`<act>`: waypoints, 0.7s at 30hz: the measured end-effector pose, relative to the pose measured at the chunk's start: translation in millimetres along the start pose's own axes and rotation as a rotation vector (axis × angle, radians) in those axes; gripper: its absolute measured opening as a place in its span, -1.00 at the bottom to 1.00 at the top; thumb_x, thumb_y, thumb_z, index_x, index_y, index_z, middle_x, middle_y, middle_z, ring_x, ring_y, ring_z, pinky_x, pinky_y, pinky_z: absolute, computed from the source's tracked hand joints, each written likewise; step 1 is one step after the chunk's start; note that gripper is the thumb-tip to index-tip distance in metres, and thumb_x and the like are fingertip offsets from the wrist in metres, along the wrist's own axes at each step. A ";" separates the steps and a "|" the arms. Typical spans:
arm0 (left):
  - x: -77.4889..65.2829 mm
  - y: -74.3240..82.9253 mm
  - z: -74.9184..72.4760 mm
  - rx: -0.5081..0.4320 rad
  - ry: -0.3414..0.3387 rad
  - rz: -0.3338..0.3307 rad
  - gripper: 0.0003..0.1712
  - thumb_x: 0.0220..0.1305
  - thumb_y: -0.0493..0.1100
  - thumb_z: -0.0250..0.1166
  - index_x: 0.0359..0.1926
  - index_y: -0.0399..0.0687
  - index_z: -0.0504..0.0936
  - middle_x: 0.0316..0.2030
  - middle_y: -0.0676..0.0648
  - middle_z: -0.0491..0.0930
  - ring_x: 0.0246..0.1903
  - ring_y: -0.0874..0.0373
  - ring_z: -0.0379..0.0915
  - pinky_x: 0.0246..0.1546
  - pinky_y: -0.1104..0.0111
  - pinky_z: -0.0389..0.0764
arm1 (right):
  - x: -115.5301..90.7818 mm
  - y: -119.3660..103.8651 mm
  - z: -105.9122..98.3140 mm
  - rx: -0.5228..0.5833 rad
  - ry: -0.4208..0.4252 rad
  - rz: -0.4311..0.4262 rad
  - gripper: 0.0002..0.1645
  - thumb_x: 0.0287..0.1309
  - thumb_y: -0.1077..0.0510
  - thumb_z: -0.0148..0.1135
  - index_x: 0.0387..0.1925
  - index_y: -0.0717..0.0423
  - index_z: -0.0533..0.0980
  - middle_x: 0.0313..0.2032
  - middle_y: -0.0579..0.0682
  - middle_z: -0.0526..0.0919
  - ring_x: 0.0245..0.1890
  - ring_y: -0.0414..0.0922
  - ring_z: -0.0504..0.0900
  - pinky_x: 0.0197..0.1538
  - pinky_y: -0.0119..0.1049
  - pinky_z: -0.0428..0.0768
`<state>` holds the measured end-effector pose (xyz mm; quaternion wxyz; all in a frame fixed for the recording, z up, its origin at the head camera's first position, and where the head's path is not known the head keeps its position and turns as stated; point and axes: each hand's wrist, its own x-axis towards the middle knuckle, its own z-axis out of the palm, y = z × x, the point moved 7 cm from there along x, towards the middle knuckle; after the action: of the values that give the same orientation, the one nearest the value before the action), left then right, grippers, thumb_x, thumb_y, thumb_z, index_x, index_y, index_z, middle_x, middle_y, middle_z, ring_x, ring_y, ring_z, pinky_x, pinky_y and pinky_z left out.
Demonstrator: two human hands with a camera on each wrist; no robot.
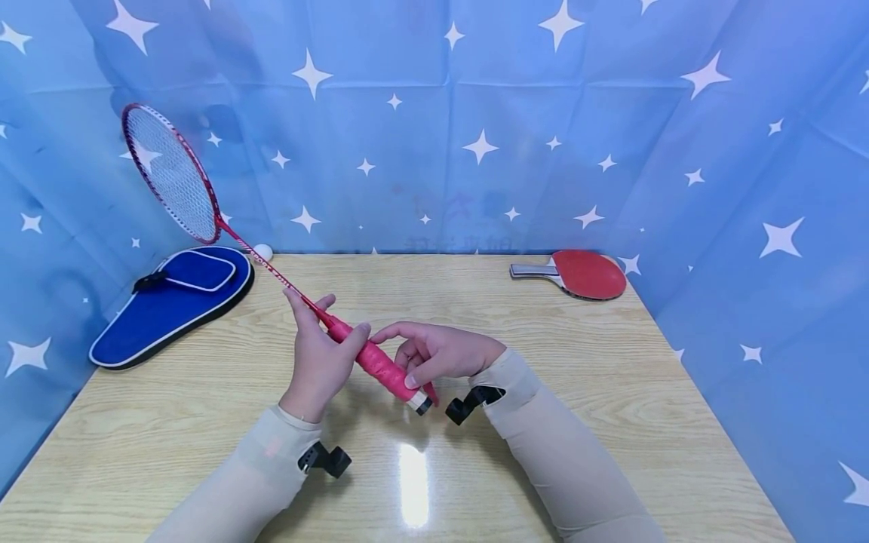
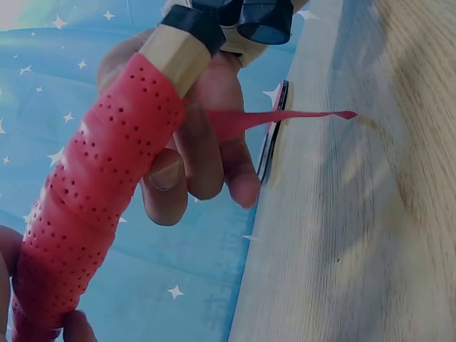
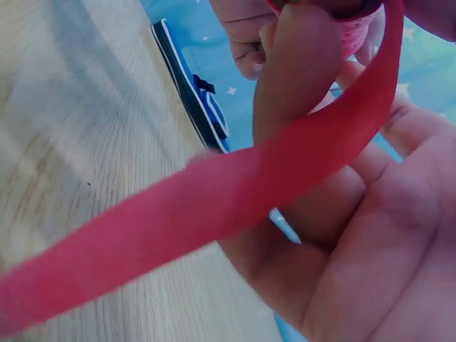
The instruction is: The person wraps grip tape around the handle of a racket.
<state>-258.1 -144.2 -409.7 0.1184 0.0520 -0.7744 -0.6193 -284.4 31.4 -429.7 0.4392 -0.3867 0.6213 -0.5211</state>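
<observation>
A red badminton racket [image 1: 253, 255] slants over the table, its strung head up to the left. My left hand [image 1: 317, 369] holds it at the top of the handle, thumb along the near side. Pink perforated grip tape [image 2: 100, 178] winds round the handle. Beside the dark butt end [image 2: 191, 30] a strip of bare wood [image 2: 174, 58] shows in the left wrist view. My right hand [image 1: 444, 351] pinches the tape at the lower handle with curled fingers. From there a loose tape tail [image 3: 214, 189] trails across the right wrist view.
A blue paddle case [image 1: 170, 313] with white piping lies at the table's left side, near a white ball [image 1: 263, 252] at the back edge. A red table tennis bat [image 1: 589, 274] lies at the back right. Behind the wooden table [image 1: 597, 377] hangs a blue star-patterned curtain [image 1: 421, 166].
</observation>
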 end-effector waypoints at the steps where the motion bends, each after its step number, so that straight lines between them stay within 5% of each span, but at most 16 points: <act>1: 0.1 -0.1 -0.1 -0.002 0.001 0.002 0.56 0.29 -0.16 0.48 0.59 0.41 -0.76 0.55 -0.09 0.22 0.24 -0.15 0.53 0.09 0.02 0.72 | 0.2 0.2 -0.1 0.002 0.004 0.001 -0.11 0.28 0.32 0.33 0.56 -0.09 0.22 -0.06 0.19 0.68 -0.32 0.01 0.72 -0.46 0.04 0.73; 7: 1.2 0.1 -0.9 0.000 0.012 0.017 0.53 0.29 -0.19 0.45 0.61 0.35 -0.75 0.55 -0.09 0.22 0.28 -0.12 0.49 0.12 0.02 0.71 | 0.8 1.7 -0.9 0.002 0.029 0.008 -0.11 0.26 0.31 0.33 0.56 -0.06 0.24 -0.07 0.16 0.65 -0.41 -0.05 0.69 -0.46 -0.25 0.63; 12: 0.8 -0.1 -1.9 0.001 0.021 0.012 0.53 0.27 -0.22 0.43 0.60 0.34 -0.76 0.55 -0.05 0.24 0.22 -0.07 0.52 0.06 0.11 0.74 | 1.0 1.3 -0.2 0.005 0.033 0.002 -0.12 0.26 0.29 0.34 0.56 -0.06 0.26 -0.08 0.16 0.65 -0.45 -0.04 0.64 -0.29 -0.28 0.62; 21: 0.4 -1.2 -2.4 -0.061 0.020 -0.012 0.52 0.27 -0.29 0.38 0.59 0.38 -0.77 0.55 -0.05 0.22 0.19 -0.17 0.56 0.04 0.11 0.75 | 0.7 -0.6 -0.2 -0.002 0.017 -0.013 -0.11 0.31 0.31 0.30 0.59 -0.04 0.22 0.02 0.21 0.71 -0.38 -0.10 0.72 -0.43 -0.31 0.54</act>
<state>-257.9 -146.9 -410.3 0.1238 0.0594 -0.7536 -0.6429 -284.7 30.7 -429.2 0.4301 -0.3867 0.6230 -0.5267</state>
